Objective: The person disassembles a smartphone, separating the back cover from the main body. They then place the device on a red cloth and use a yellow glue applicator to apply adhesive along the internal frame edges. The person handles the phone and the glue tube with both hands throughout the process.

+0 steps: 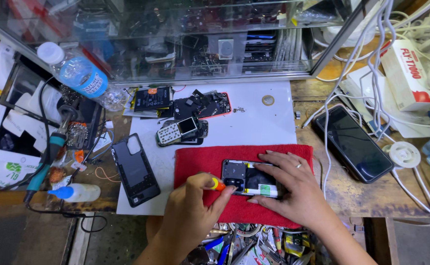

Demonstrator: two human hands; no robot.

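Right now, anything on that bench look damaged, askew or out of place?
Yes. The opened phone on the red cloth has its back off, internals bare, under the right hand. The left hand pinches an orange-tipped tool at it. Behind, a gutted phone lies among loose parts, and a water bottle lies tipped on its side.

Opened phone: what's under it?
A red cloth lies under the opened phone, over a white mat. The right hand covers the phone's right end.
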